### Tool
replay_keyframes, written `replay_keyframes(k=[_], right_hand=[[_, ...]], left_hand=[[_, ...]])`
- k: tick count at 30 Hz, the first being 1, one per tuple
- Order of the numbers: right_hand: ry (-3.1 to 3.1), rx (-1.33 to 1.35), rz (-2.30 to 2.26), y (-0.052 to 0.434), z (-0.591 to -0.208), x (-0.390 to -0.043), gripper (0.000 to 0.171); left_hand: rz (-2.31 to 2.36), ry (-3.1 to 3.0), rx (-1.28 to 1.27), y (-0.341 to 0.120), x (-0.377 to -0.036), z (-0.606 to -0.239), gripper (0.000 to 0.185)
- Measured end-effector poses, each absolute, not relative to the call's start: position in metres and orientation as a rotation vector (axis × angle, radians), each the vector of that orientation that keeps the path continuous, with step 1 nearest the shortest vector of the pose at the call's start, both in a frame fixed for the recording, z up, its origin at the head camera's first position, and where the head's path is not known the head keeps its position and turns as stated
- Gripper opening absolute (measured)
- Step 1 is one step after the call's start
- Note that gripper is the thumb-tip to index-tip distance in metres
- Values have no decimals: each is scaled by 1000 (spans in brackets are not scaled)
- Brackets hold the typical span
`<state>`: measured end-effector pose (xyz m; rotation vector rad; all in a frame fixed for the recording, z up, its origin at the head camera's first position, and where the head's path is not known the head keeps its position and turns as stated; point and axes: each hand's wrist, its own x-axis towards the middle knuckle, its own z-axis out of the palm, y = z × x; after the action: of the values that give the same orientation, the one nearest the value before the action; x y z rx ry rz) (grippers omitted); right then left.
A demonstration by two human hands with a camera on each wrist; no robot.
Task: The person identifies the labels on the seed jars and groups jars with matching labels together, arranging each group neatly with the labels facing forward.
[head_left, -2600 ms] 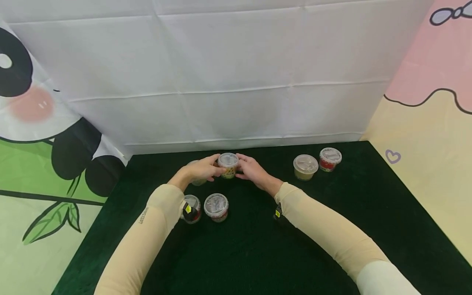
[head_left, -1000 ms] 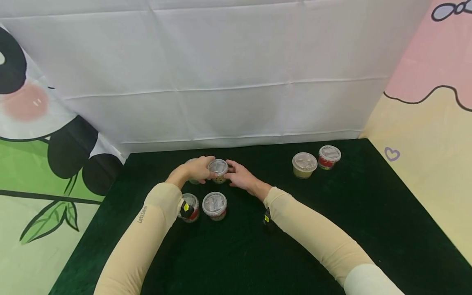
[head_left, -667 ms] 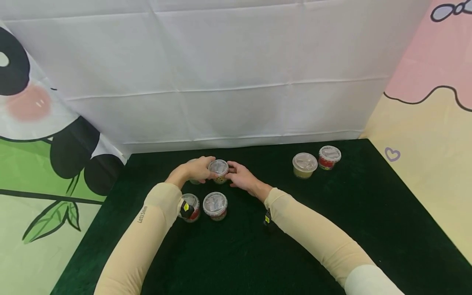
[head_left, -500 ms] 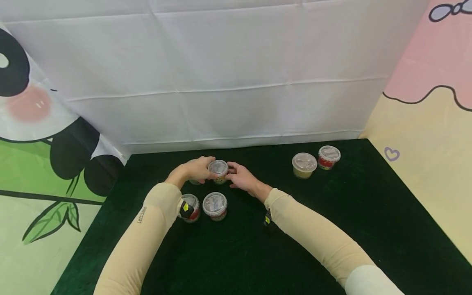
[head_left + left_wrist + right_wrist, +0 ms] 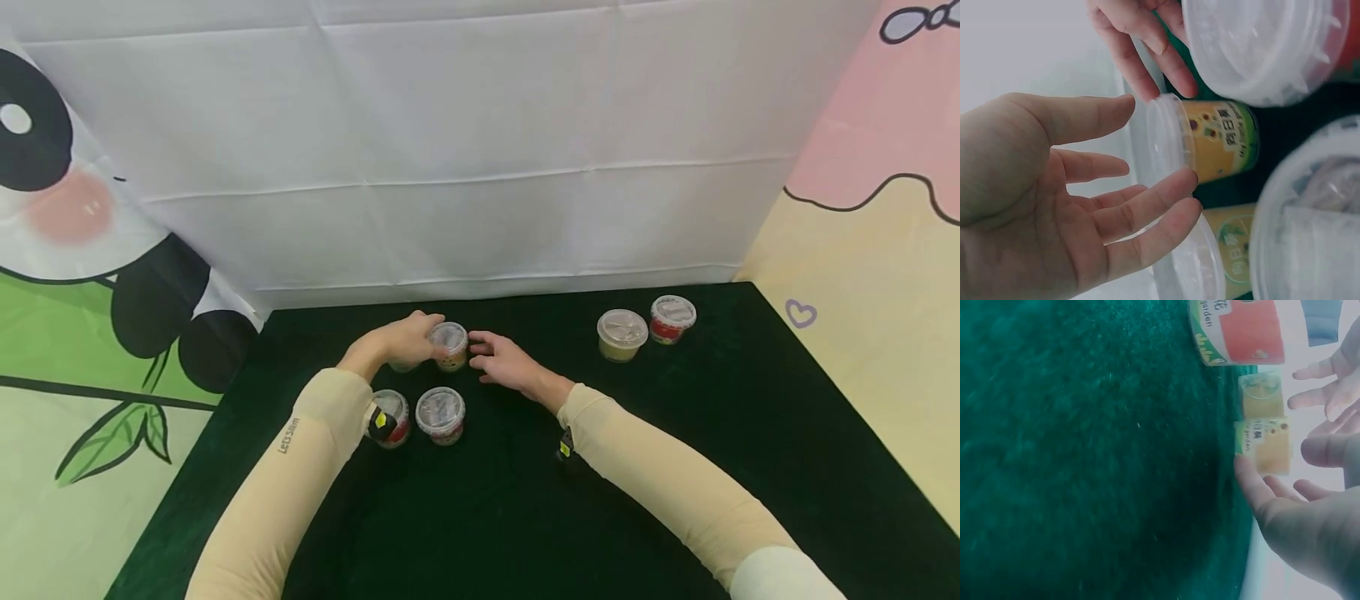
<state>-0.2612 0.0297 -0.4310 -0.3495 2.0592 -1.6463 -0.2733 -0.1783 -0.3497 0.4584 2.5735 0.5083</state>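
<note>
Hovering my left hand [image 5: 401, 342], fingers spread, touching the yellow-labelled lidded cup [image 5: 449, 346]; right hand [image 5: 501, 363] relaxed beside it, empty. Looks light, slick plastic. I'd grip the wall below the lid.

Left sleeve [image 5: 288, 467]: "LetsSlim"; cup [image 5: 1238, 328]: "garden".

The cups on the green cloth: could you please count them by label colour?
Red cups: 3
Yellowish cups: 3
Total: 6
</note>
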Motion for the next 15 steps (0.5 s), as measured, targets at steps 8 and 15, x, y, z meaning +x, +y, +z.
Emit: replay_keyframes(k=[8,15], right_hand=[[2077,-454,-1549,69,-412,-252,55],[2175,-521,-1492,117,-395,-243,57]], left_hand=[[510,2581,602,-163,-263,-340,70],[583,2512,737,-131,-253,-335,66]])
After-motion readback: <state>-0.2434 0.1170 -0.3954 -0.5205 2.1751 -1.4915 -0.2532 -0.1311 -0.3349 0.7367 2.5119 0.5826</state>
